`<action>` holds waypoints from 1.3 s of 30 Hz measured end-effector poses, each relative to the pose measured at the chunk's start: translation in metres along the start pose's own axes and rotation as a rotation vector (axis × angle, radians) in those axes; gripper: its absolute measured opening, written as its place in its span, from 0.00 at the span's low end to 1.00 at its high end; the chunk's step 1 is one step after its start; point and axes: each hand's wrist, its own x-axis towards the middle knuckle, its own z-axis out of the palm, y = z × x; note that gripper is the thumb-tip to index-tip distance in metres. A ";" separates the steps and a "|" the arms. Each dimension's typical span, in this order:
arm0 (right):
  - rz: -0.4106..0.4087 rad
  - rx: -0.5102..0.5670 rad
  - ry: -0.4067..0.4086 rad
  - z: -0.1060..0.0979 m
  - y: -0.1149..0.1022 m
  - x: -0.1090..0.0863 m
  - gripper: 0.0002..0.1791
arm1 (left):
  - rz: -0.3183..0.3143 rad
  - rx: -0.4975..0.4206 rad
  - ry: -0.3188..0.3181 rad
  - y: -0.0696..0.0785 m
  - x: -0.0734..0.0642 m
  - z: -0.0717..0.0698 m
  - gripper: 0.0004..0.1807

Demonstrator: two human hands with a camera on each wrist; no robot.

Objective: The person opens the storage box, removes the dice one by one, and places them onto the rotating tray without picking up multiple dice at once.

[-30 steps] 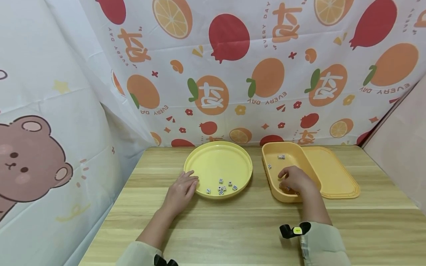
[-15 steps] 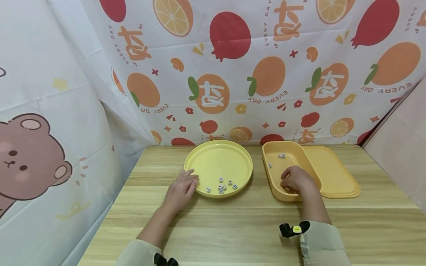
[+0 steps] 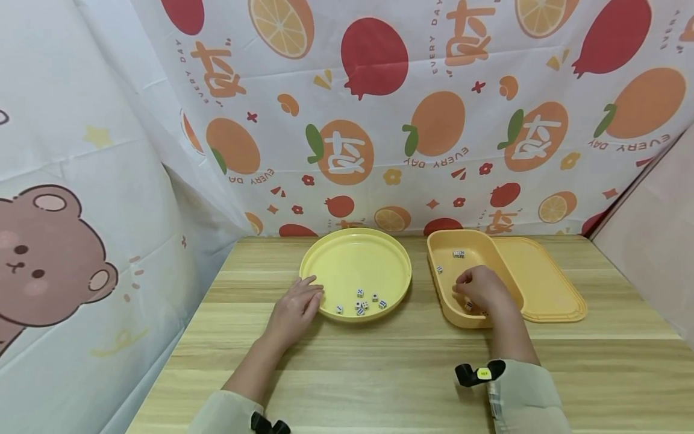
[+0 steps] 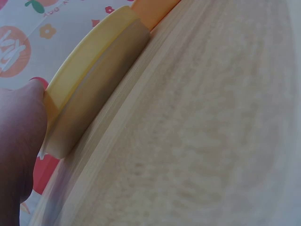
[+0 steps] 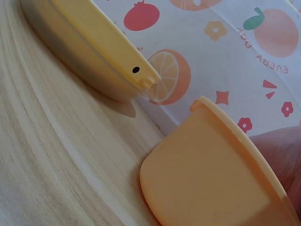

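Note:
My left hand [image 3: 295, 307] rests at the left rim of a round yellow tray [image 3: 352, 259], its fingers relaxed over the edge. Several white dice [image 3: 360, 304] lie inside the tray, towards its near side. In the left wrist view the same hand [image 4: 21, 127] is against the tray's rim [image 4: 89, 56]. My right hand [image 3: 482, 289] reaches into an orange-yellow box [image 3: 447, 241], fingers curled with the tips close together; I cannot tell whether a die is between them. Dice [image 3: 458, 254] lie at the box's far end, one die [image 3: 440, 270] by its left wall, and another die [image 3: 468, 305] below the hand.
A matching flat lid [image 3: 547, 280] lies right of the box on the wooden table [image 3: 379, 374]. Behind the table hangs a fruit-print cloth [image 3: 379, 150]. A white cloth with a bear print [image 3: 54, 259] hangs at the left.
My right hand's fingers have come together inside the box, then shifted slightly left and up, showing more of the die below. My left hand and the dice in the tray stay in place.

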 end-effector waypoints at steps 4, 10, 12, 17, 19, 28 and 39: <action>0.003 0.000 0.015 -0.001 -0.003 -0.001 0.13 | 0.007 0.002 0.010 0.000 0.000 0.000 0.09; -0.014 -0.013 0.039 -0.002 -0.003 -0.001 0.16 | 0.002 0.001 0.008 0.000 0.000 0.000 0.09; -0.019 -0.011 0.048 -0.003 -0.004 -0.001 0.16 | 0.000 0.000 0.006 0.000 -0.001 0.000 0.09; -0.043 -0.014 0.075 -0.003 -0.003 0.001 0.15 | -0.003 -0.001 0.005 0.000 -0.001 0.000 0.10; -0.055 -0.025 0.090 -0.003 -0.003 0.002 0.15 | -0.006 -0.002 0.003 -0.001 -0.001 0.000 0.10; -0.104 -0.024 0.132 -0.004 -0.003 0.005 0.18 | -0.008 -0.002 0.002 -0.002 -0.001 0.001 0.10; -0.257 0.009 0.284 -0.004 -0.012 -0.001 0.17 | -0.011 0.001 -0.003 -0.002 -0.001 0.002 0.10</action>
